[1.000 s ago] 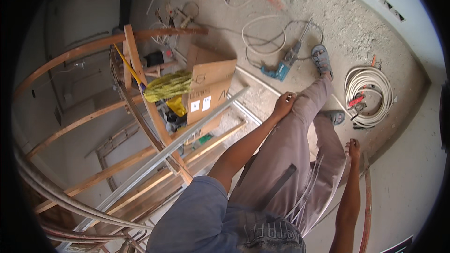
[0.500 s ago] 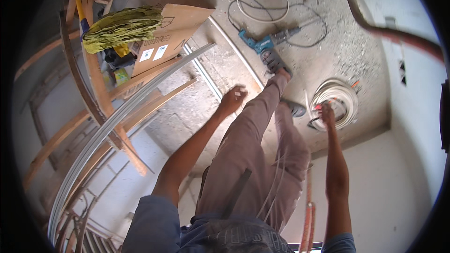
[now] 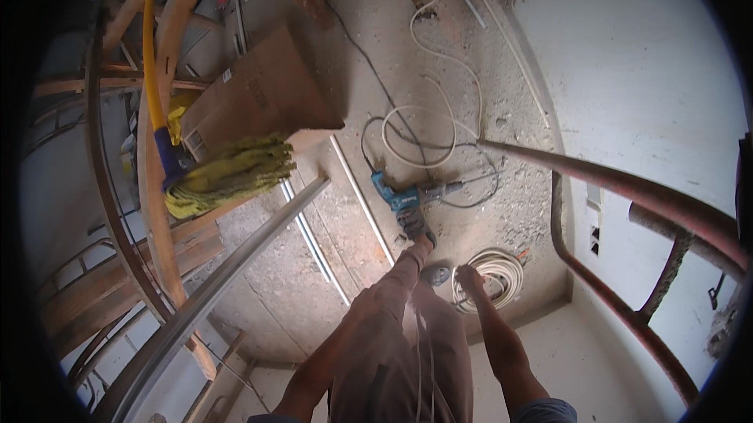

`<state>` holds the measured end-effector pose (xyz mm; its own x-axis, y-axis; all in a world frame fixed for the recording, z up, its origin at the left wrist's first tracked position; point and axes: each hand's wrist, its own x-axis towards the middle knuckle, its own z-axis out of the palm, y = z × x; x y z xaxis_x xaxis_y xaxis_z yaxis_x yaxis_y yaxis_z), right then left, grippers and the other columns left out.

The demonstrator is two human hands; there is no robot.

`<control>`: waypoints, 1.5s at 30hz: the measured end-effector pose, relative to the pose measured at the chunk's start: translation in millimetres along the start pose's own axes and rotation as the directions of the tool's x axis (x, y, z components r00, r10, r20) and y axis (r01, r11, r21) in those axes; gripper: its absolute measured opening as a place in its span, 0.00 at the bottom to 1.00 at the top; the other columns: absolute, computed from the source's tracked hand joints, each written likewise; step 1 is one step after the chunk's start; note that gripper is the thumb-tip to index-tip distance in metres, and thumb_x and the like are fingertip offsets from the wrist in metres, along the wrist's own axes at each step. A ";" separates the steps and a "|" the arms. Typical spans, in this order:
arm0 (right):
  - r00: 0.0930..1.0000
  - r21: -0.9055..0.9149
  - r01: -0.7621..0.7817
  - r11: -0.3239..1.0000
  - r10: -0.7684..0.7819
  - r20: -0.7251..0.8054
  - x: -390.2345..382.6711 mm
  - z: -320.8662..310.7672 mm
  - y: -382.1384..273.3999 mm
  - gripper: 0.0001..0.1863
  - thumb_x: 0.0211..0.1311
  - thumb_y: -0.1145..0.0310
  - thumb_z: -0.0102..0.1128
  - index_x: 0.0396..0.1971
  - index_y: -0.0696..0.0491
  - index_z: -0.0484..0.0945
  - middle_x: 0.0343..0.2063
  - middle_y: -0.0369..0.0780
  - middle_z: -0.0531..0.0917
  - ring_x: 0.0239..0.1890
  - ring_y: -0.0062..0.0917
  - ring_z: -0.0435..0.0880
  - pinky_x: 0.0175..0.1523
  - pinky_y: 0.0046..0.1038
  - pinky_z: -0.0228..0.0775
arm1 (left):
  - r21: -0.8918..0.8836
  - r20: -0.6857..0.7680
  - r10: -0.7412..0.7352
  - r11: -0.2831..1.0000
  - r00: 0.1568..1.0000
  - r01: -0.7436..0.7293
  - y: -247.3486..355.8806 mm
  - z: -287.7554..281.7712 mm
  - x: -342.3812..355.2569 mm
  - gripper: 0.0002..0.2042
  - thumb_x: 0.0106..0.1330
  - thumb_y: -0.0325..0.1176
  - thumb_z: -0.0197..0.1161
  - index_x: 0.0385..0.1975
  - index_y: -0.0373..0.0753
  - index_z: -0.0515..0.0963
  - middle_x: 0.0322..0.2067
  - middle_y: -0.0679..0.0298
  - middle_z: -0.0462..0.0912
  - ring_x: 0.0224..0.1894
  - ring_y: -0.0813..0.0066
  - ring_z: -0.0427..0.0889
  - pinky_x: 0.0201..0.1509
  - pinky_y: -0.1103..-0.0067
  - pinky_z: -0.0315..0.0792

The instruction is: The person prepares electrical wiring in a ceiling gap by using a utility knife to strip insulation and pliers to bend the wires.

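Note:
My right hand (image 3: 470, 278) is closed at the left edge of a coil of white cable (image 3: 510, 274) on the floor; what its fingers hold, if anything, is hidden. Against the knee of my pale trousers (image 3: 392, 344) rests my left hand (image 3: 367, 301), its fingers too indistinct to read. A teal and black power drill (image 3: 404, 199) lies on the floor beside my forward foot, with its long bit pointing right. The drill's dark cord loops around it, and a loose white cable (image 3: 388, 145) crosses that cord.
At left, a yellow-handled mop (image 3: 231, 176) with a green head leans by wooden framing (image 3: 161, 211) and a cardboard box (image 3: 259, 94). A long metal profile (image 3: 227, 290) slants nearby. Red-brown metal bars (image 3: 627, 188) cross at right before a white wall (image 3: 643, 70). Thin white strips (image 3: 361, 199) lie on the floor.
My view has tilted, bringing more of the far floor and the bars into sight. My left hand has gone from hanging beside my leg to my knee. My right hand stays by the coil.

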<state>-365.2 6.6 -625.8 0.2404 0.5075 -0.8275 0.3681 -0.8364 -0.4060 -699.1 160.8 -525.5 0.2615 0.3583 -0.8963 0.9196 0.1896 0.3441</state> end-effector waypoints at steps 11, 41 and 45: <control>0.989 0.038 -0.108 0.993 0.111 -0.093 12.6 -59.3 -19.8 0.27 0.66 0.46 0.49 0.45 0.55 0.80 0.41 0.55 0.83 0.47 0.50 0.81 0.52 0.45 0.72 | 0.174 -0.071 0.086 0.982 0.994 -0.072 66.7 -66.5 -13.4 0.20 0.68 0.46 0.56 0.53 0.41 0.75 0.47 0.49 0.82 0.46 0.55 0.83 0.50 0.65 0.76; 0.968 0.294 -0.119 0.948 0.044 0.249 178.5 -261.3 -381.3 0.17 0.71 0.60 0.47 0.39 0.57 0.80 0.37 0.49 0.85 0.39 0.36 0.84 0.43 0.37 0.74 | -0.483 -0.338 0.077 0.842 0.938 -0.243 444.3 -341.8 231.3 0.18 0.69 0.47 0.56 0.49 0.41 0.77 0.41 0.51 0.85 0.45 0.54 0.84 0.49 0.66 0.77; 0.972 0.340 -0.162 0.926 0.090 0.218 186.9 -292.7 -399.7 0.17 0.71 0.60 0.47 0.39 0.57 0.80 0.37 0.49 0.85 0.39 0.37 0.84 0.43 0.38 0.74 | -0.444 -0.293 0.121 0.861 0.948 -0.248 545.7 -408.2 272.5 0.22 0.72 0.52 0.50 0.49 0.40 0.78 0.40 0.52 0.85 0.44 0.58 0.85 0.49 0.68 0.77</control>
<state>-204.5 496.3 -504.6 0.0704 0.3728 -0.9252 -0.0038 -0.9274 -0.3740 -245.7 735.0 -467.7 0.2736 0.6309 -0.7260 0.5968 0.4806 0.6425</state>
